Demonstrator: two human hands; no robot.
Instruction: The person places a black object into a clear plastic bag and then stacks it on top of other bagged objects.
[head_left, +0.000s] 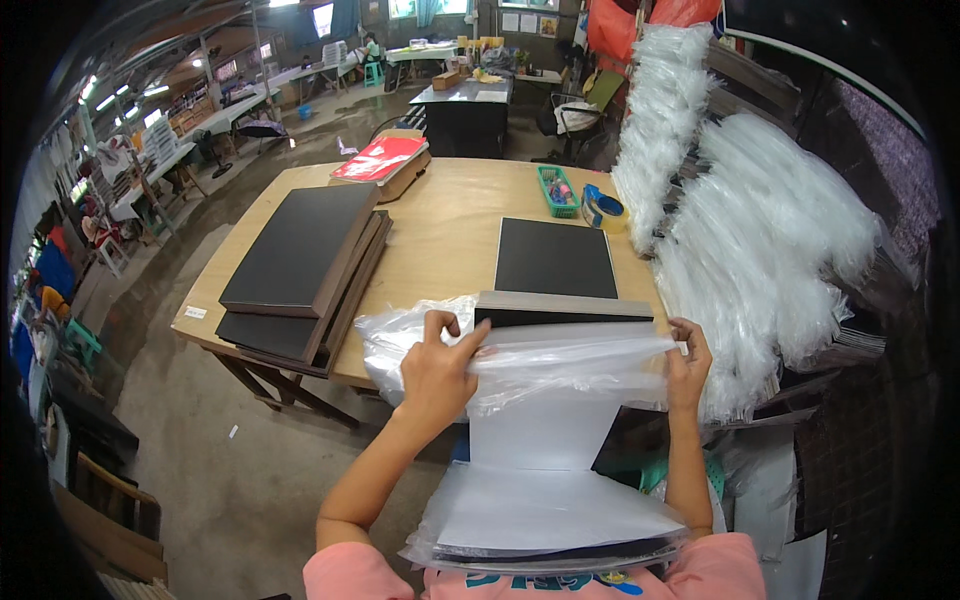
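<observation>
A clear plastic bag (570, 358) is stretched between my two hands at the table's near edge. My left hand (437, 370) pinches its left side, thumb raised by the corner of a thick black board (560, 318) with a pale edge. My right hand (688, 362) is closed on the bag's right side. Behind the thick board, a flat black panel (555, 258) lies on the table. More clear plastic (400, 340) spreads to the left of my left hand. A white sheet (545, 430) hangs below the bag, and plastic-covered white sheets (550, 510) rest against my body.
The wooden table (460, 200) holds a stack of black boards (300, 250) at left and a red-topped pile (380, 160). At its far right are a green basket (558, 192) and tape rolls (604, 208). Heaps of clear plastic bags (760, 240) rise on the right.
</observation>
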